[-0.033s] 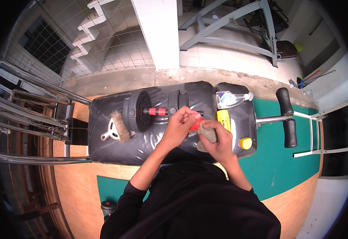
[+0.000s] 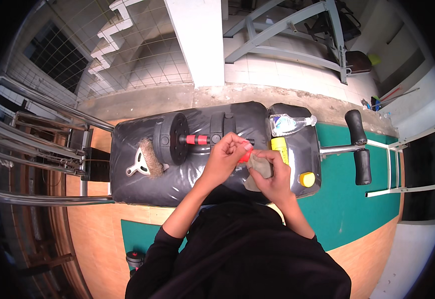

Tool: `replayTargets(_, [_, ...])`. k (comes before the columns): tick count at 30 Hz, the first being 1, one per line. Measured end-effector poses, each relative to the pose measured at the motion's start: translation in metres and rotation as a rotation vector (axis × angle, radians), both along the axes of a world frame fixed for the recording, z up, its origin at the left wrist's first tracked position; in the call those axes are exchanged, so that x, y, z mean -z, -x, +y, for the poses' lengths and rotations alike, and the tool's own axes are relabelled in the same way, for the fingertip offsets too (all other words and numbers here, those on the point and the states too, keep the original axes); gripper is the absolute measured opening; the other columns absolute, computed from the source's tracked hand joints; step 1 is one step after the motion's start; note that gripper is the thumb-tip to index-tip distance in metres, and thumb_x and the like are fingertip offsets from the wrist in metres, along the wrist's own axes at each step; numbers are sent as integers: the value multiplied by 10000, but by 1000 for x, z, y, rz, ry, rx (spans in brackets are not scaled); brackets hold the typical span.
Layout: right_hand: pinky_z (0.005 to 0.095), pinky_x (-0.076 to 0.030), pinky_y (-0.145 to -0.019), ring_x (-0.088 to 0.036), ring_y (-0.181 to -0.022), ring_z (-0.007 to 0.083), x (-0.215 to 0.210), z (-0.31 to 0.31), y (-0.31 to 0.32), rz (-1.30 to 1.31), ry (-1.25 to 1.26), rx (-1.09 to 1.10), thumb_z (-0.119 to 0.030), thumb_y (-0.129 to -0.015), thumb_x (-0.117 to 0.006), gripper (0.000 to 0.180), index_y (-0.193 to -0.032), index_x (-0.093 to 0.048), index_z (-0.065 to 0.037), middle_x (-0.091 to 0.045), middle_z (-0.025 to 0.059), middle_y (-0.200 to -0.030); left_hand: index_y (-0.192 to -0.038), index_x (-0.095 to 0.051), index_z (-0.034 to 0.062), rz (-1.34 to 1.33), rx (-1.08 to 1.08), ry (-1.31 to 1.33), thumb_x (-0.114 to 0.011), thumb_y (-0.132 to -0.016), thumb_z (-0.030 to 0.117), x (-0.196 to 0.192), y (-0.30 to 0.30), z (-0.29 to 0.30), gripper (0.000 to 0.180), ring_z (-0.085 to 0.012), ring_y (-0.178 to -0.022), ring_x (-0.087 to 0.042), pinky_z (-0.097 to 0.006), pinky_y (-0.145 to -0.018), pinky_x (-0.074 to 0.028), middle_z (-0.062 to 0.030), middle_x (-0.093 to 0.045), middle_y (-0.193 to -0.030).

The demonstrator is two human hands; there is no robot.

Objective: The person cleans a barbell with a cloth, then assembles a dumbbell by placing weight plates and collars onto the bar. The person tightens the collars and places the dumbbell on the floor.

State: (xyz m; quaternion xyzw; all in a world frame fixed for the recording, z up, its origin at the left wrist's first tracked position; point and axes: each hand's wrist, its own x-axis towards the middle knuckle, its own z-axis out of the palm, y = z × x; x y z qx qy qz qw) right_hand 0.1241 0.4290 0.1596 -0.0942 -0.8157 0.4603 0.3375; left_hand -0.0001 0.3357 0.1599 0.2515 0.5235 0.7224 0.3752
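My left hand [image 2: 229,158] pinches a small red dumbbell nut [image 2: 246,156], mostly hidden by the fingers. Against its right side, my right hand [image 2: 274,177] presses a greyish-beige cloth [image 2: 260,167], whose loose end hangs toward the bench. Just beyond my hands, a dumbbell [image 2: 171,139] with black plates and a red-banded grip lies across the padded black bench [image 2: 192,182]. Its threaded right end shows bare. Left of it rests a brush [image 2: 146,160] with a pale handle and brown bristles.
To the right on the bench are a clear bottle [image 2: 289,124], a yellow can [image 2: 280,149] and a yellow cap [image 2: 306,179]. Black foam rollers [image 2: 359,144] project past the bench's right end. Chrome rails [image 2: 53,199] run along the left. Another dumbbell [image 2: 135,257] stands on the floor.
My right hand and the cloth have shifted very slightly against the red dumbbell nut. Everything else stays in place.
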Motion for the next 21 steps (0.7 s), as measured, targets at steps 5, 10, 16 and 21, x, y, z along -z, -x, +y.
replayTargets(5, [224,-468,-761,-607,-878,103,-2,1,6,53,646,-95,56,-815,-613,300,-1033,-431,-41,-633,71,-927,-942,-561,30,343,-18,-30,-718,-778,107,14,7,3,240,-30,-603,-480,-202,-558,-401,-2,-517,-688])
replayTargets(10, [217,-471,-699,-602,-825,84,-4,14,1,-33,1018,-162,-25,-861,-602,227,-1026,-450,-51,-631,58,-925,-1001,-574,20,759,45,-24,-754,-719,83,4,15,0,340,-127,-895,-581,-258,-763,-491,-65,-585,-984])
replayTargets(16, [235,-489,-696,-614,-800,93,4,27,-3,-74,1243,-138,-123,-880,-603,175,-1005,-494,-69,-631,48,-931,-1028,-596,32,763,169,-86,-753,-703,76,-5,18,2,364,-221,-1052,-576,-314,-862,-497,-100,-591,-1112])
replayTargets(21, [278,-499,-759,-619,-860,133,3,29,-4,-96,1425,-116,-173,-893,-583,227,-1080,-520,-60,-626,61,-984,-1029,-601,41,848,190,-118,-735,-714,44,-10,20,-1,342,-245,-1091,-565,-337,-912,-467,-90,-598,-1156])
